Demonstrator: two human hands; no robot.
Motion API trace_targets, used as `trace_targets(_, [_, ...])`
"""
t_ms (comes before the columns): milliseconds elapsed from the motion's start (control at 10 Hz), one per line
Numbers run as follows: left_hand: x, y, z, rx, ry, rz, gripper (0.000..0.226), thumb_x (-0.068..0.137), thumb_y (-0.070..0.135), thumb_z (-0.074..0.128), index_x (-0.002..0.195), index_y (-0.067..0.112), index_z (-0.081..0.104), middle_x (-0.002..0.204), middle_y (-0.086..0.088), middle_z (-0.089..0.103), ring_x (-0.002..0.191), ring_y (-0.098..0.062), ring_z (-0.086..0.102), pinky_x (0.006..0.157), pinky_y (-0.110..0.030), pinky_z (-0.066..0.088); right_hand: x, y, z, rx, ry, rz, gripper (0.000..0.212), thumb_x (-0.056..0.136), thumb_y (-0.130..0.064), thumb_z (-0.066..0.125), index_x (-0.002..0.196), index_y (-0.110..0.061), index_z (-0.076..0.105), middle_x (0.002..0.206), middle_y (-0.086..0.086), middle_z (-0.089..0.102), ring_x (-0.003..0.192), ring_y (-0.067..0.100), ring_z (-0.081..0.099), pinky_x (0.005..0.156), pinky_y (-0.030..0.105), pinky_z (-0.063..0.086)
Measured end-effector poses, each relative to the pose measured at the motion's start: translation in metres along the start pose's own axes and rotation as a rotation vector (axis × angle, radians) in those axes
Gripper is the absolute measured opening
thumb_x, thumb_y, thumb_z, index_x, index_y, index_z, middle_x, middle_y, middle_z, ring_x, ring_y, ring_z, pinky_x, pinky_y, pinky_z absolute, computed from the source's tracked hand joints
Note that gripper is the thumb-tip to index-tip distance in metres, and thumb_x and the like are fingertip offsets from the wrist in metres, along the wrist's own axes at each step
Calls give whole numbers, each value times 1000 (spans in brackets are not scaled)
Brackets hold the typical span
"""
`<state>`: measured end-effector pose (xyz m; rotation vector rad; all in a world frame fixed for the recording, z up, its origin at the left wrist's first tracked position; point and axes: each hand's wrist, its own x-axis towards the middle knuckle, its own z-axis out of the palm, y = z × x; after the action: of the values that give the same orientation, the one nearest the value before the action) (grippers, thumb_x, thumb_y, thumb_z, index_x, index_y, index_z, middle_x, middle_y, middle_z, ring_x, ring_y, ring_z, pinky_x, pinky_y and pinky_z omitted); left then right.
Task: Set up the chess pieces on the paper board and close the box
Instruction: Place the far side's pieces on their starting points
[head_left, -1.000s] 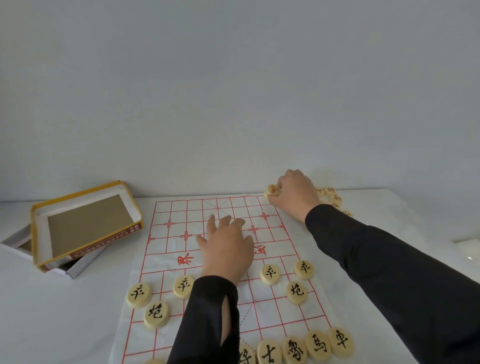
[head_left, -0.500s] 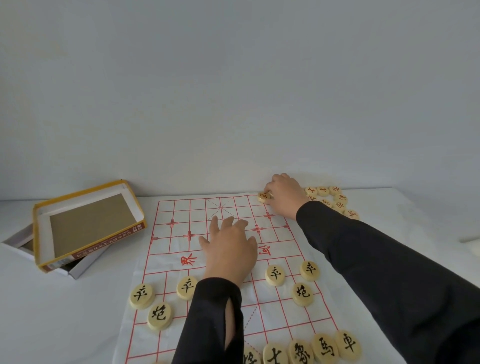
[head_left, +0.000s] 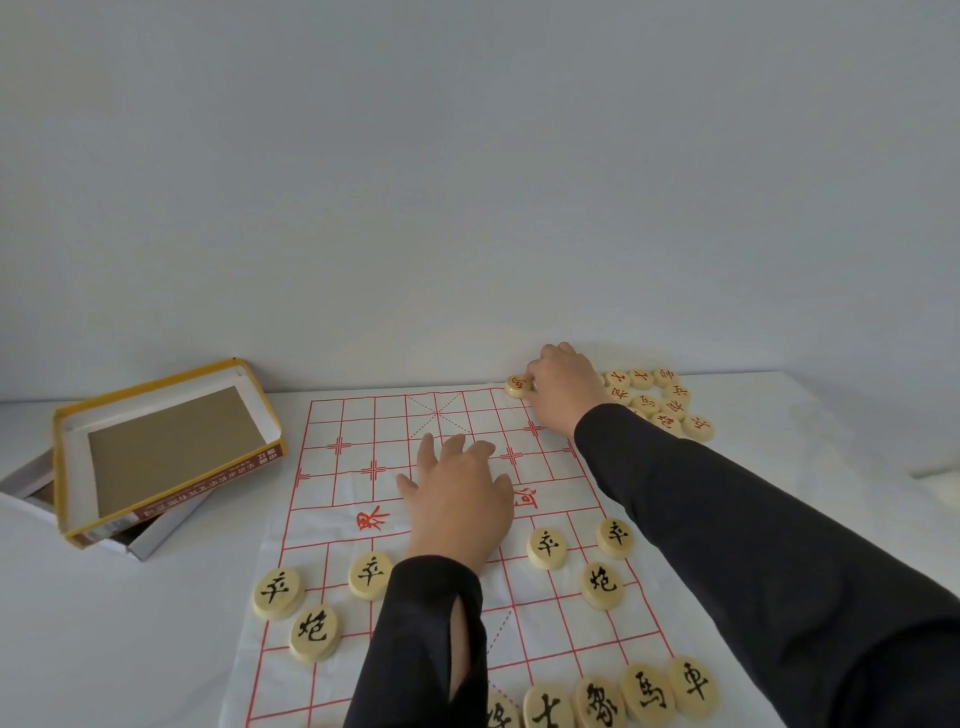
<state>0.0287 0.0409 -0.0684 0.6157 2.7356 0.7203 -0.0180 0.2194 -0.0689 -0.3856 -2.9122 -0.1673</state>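
The paper board (head_left: 363, 447) with its red grid lies in front of me. Black-lettered round pieces (head_left: 602, 584) stand on its near half, and a near row (head_left: 649, 693) shows at the bottom edge. My left hand (head_left: 457, 499) rests flat with spread fingers on the board's middle. My right hand (head_left: 563, 389) reaches to the far right corner and pinches a red-lettered piece (head_left: 519, 385) at the board's edge. Several red-lettered pieces (head_left: 660, 402) lie in a heap off the board, just right of that hand.
The open yellow-rimmed box lid (head_left: 166, 447) lies tilted on the white box bottom (head_left: 31, 488) at the left. A grey wall rises right behind the white table (head_left: 104, 623). A white object (head_left: 943, 488) shows at the right edge.
My right hand has carried the red-lettered piece a little left from the heap to the board's far right corner. My left hand has stayed flat on the board.
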Motion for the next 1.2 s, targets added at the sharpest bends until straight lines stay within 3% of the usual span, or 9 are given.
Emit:
trace_targets(300, [0, 0, 1, -12, -15, -7, 45, 97, 33, 40, 141, 31, 32, 154, 3, 18, 144, -23, -1, 113, -54, 4, 3, -6, 6, 15, 48, 9, 32, 96, -32, 44, 112, -14, 65, 107, 4, 58, 103, 21, 46, 84, 32, 41])
trace_targets(600, [1, -1, 2, -8, -21, -1, 45, 97, 33, 41, 141, 30, 33, 155, 3, 18, 144, -23, -1, 113, -54, 4, 5, -6, 6, 21, 53, 6, 27, 95, -23, 49, 115, -18, 66, 106, 0, 66, 102, 19, 46, 82, 31, 41])
trace_targets(900, [-3, 8, 6, 45, -8, 84, 45, 97, 31, 40, 141, 27, 34, 154, 1, 20, 144, -25, 0, 113, -53, 6, -18, 10, -11, 255, 109, 2, 31, 94, -20, 47, 121, -13, 60, 123, 2, 60, 119, 20, 43, 99, 33, 35])
trace_targets(1100, [-10, 19, 9, 81, -12, 173, 48, 96, 30, 40, 143, 25, 30, 154, 1, 20, 144, -25, 0, 115, -52, 7, -50, 50, -20, 565, 151, 296, 34, 92, -3, 41, 116, -14, 63, 120, 8, 52, 111, 22, 51, 99, 29, 40])
trace_targets(1200, [-12, 22, 9, 86, -17, 183, 48, 97, 29, 40, 143, 25, 29, 154, 1, 19, 144, -25, -1, 115, -51, 6, -59, 75, -21, 638, 153, 421, 39, 89, 4, 39, 113, -14, 64, 123, 9, 54, 108, 22, 55, 89, 24, 41])
